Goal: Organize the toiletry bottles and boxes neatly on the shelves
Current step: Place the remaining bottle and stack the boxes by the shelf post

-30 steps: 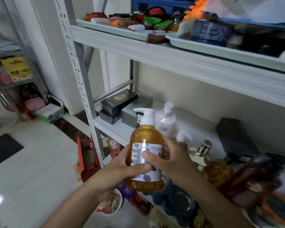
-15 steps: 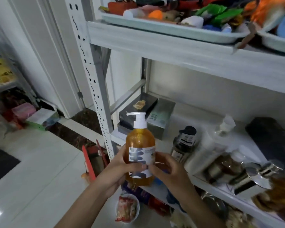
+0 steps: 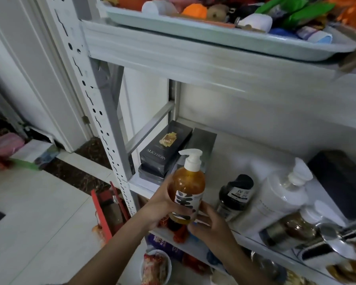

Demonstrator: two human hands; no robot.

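Note:
An amber pump bottle (image 3: 188,183) with a white pump head and a grey-white label is held upright in front of the middle shelf (image 3: 220,167). My left hand (image 3: 162,204) grips its left side, and my right hand (image 3: 209,222) holds its lower right side. Behind the bottle, stacked black boxes (image 3: 164,151) and a grey box (image 3: 205,140) lie at the shelf's left end. To the right stand a dark bottle (image 3: 235,194) and a white pump bottle (image 3: 280,194), with several brown and chrome-capped bottles (image 3: 296,229) lying further right.
A perforated white upright (image 3: 103,124) stands left of the bottle. The top shelf holds a pale tray (image 3: 203,36) of mixed items. A black box (image 3: 341,179) sits at the shelf's right. Below, a lower shelf and the tiled floor (image 3: 29,212) carry packets, a bowl and red items.
The amber bottle has moved up and toward the shelf's left part, near the boxes. My view has shifted closer to the shelf. Both hands keep hold of the bottle.

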